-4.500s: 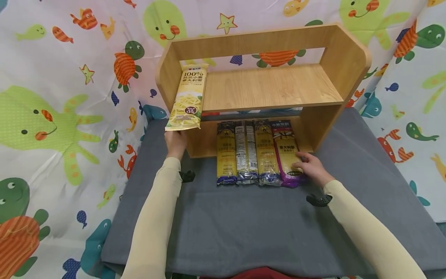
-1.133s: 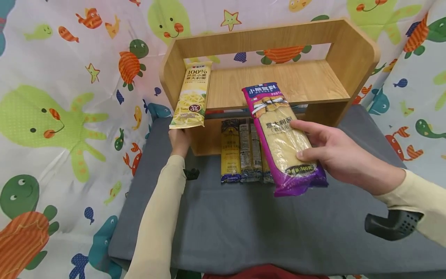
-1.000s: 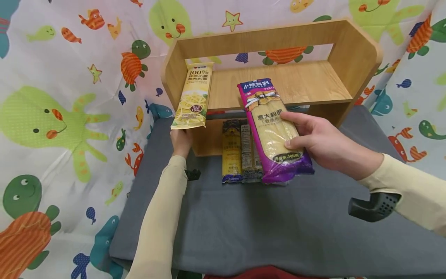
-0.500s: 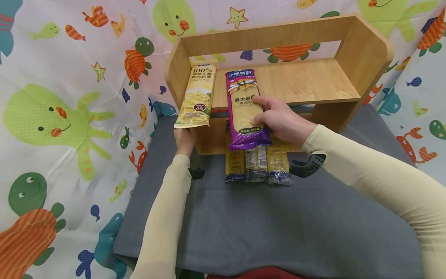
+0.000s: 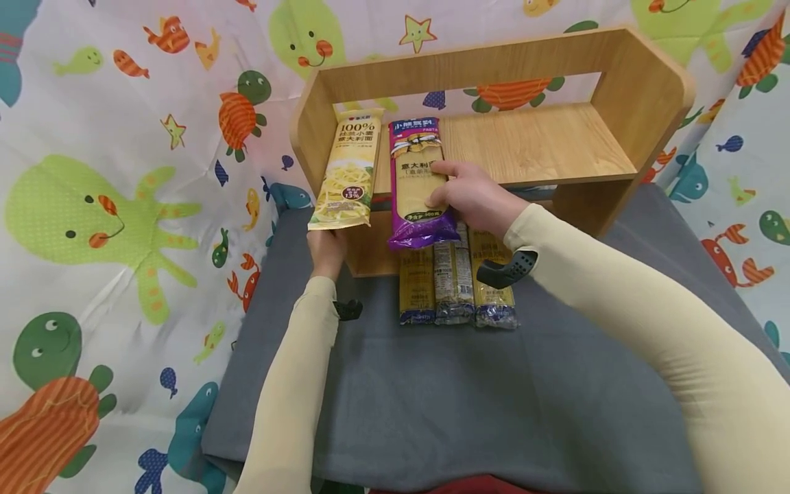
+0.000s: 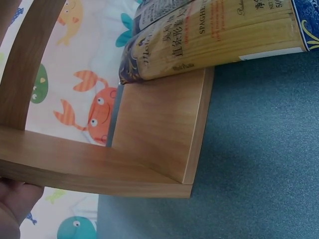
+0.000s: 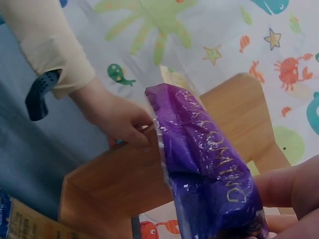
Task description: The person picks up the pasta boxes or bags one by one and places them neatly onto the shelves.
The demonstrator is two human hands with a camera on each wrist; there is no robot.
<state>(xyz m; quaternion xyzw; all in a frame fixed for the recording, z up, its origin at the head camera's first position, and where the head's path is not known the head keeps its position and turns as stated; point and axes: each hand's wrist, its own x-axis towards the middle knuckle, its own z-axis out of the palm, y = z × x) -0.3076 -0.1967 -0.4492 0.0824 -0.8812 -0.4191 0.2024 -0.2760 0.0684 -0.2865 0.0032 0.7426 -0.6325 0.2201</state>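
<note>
My right hand (image 5: 478,197) pinches a purple-edged pack of spaghetti (image 5: 420,189) between thumb and fingers. The pack leans at the upper board of the wooden shelf (image 5: 543,147), its lower end jutting past the front edge. Just left of it, a yellow pasta pack (image 5: 352,165) lies against the shelf's left side. Below that pack, my left hand (image 5: 327,252) grips the edge of the left side panel; the right wrist view shows its fingers (image 7: 134,132) curled there. The purple end of the held pack (image 7: 209,169) fills the middle of that view.
Three more spaghetti packs lie side by side on the lower level: a yellow one (image 5: 416,291), a clear one with a printed label (image 5: 453,288) and another yellow one (image 5: 492,288). A grey cloth (image 5: 469,405) covers the table. Behind hangs a cartoon sea-animal curtain (image 5: 154,247).
The purple-edged spaghetti pack has left the right end of the lower row. My right hand has carried it up and leftward, beside the yellow pack. My left hand has stayed at the side panel.
</note>
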